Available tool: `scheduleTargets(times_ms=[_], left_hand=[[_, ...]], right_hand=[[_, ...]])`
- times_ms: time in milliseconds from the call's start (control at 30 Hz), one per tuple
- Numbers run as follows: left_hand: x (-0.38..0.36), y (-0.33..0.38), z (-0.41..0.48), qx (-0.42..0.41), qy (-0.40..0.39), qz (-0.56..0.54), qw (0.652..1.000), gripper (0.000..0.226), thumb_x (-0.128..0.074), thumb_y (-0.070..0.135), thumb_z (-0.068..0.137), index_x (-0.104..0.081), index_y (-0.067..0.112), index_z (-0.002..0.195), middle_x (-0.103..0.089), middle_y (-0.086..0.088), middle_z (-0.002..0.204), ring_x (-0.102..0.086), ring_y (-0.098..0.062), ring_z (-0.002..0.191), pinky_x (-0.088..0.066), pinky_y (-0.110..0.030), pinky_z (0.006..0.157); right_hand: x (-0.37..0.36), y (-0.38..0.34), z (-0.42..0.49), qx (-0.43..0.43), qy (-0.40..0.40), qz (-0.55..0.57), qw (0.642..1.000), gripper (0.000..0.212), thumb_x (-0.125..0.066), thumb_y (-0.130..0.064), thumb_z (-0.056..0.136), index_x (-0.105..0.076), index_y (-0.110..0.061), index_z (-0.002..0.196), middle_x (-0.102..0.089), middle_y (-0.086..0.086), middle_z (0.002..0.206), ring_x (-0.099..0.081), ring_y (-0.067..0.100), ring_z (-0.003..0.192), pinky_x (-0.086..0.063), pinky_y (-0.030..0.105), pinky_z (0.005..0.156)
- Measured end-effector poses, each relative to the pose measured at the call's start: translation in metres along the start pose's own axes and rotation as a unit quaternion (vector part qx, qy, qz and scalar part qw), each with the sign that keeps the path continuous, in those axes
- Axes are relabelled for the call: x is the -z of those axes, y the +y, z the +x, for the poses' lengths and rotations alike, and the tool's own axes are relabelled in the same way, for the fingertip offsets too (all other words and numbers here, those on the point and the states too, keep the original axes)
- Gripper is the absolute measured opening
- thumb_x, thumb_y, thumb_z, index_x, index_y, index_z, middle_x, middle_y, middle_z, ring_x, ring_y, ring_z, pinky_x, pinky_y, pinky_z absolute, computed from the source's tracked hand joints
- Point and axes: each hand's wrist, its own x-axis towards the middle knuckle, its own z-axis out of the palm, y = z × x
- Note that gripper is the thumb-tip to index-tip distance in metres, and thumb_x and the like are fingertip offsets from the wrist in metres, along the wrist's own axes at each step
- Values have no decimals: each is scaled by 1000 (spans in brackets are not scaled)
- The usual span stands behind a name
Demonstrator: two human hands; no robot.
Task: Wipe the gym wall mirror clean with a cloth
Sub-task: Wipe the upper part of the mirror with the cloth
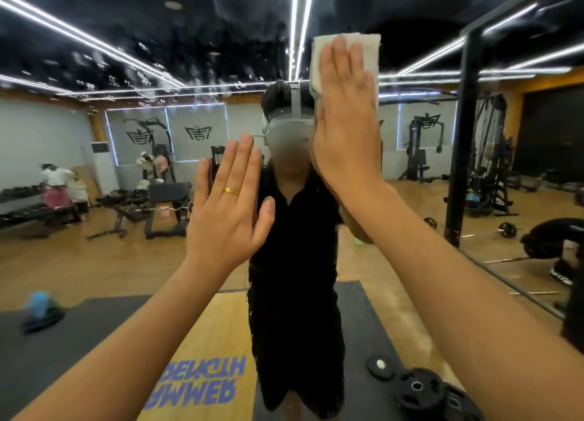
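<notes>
Cloth, pale and folded, sits in the upper middle of the frame, flat against the mirror under your right hand. That grip is released: your fingers are straight, close together and pointing up, and your palm presses the cloth onto the glass. The cloth's top and side edges show past your fingertips.

Your left hand is raised lower and to the left, near the frame's centre. It is likewise released, fingers straight and upward, with a gold ring on one finger. Whether it touches the glass cannot be told. Both your forearms rise from the bottom corners.

Blue lettering shows flipped in the reflection at lower centre. It reads "…ENGTH" above "…AMMER", and your left forearm cuts off part of it.

Water droplets speckle the glass at the upper left, beside the cloth. A black upright post stands at the right, apart from the cloth, with open glass between them. Black weight plates show at the lower right.
</notes>
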Motion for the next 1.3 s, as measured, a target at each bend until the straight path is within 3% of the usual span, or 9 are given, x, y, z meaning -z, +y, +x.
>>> scheduleTargets(times_ms=[200, 333, 433, 600, 733, 933, 1100, 1200, 1300], left_hand=[[-1, -1, -1, -1, 4, 3, 1000, 69, -34, 40, 108, -21, 1, 162, -17, -17, 171, -13, -30, 159, -12, -57, 127], [-1, 1, 4, 6, -4, -2, 1000, 69, -35, 40, 106, -22, 1, 162, -17, -17, 170, -13, -30, 159, -11, -57, 127], [0, 2, 2, 13, -7, -3, 1000, 69, -36, 39, 106, -23, 0, 162, -17, -16, 170, -14, -30, 159, -14, -59, 127], [2, 0, 1, 20, -5, -13, 1000, 68, -34, 40, 107, -21, 1, 162, -18, -16, 170, -15, -30, 159, -19, -63, 124], [1, 1, -2, 14, -5, -15, 1000, 69, -35, 39, 107, -19, 1, 162, -16, -17, 170, -16, -33, 159, -20, -66, 122], [-1, 3, -1, 11, 7, -25, 1000, 71, -40, 37, 105, -18, 3, 163, -14, -14, 171, -12, -28, 160, -15, -61, 126], [-3, -1, 0, 2, 7, -27, 1000, 68, -38, 37, 107, -20, 2, 163, -17, -17, 170, -15, -30, 159, -10, -55, 128], [3, 0, 3, 0, 1, -71, 997, 65, -36, 34, 108, -21, 1, 162, -18, -17, 170, -13, -28, 159, -6, -50, 129], [15, -15, -3, 17, -10, -109, 994, 67, -35, 34, 107, -19, -2, 161, -15, -17, 170, -8, -27, 160, -8, -52, 129]], right_hand=[[16, 37, 2, 159, -71, -40, 984, 65, -56, 1, 101, -30, -6, 160, -28, 13, 168, -20, 27, 157, -8, 38, 129], [34, 49, 6, 67, -50, -23, 996, 59, -43, -2, 106, -24, -8, 162, -22, 10, 170, -14, 25, 158, -7, 38, 130], [20, 22, 5, 25, -21, -11, 999, 61, -40, -1, 104, -21, -8, 162, -19, 10, 171, -10, 27, 158, 8, 32, 127], [-3, -20, -3, 134, -82, 0, 988, 67, -23, -8, 95, -21, -5, 162, -19, 14, 170, -14, 27, 158, 2, 37, 127], [12, 11, -15, 117, -49, 11, 992, 62, -39, -2, 96, -33, -1, 158, -31, 16, 166, -25, 29, 155, -14, 42, 128], [21, 27, -9, -18, 6, 10, 1000, 62, -44, -2, 103, -25, -8, 161, -22, 10, 170, -13, 25, 158, -7, 41, 130], [-1, -5, -4, 36, -29, 2, 999, 65, -42, 0, 100, -22, -6, 162, -19, 12, 171, -11, 29, 158, 5, 35, 127], [3, -3, -4, 66, -58, -15, 996, 64, -44, -1, 102, -22, -7, 162, -19, 11, 171, -11, 27, 159, -1, 38, 129], [21, 15, -11, 19, -71, -14, 997, 65, -44, -1, 104, -21, -15, 163, -18, 3, 172, -9, 19, 159, -10, 42, 130]])
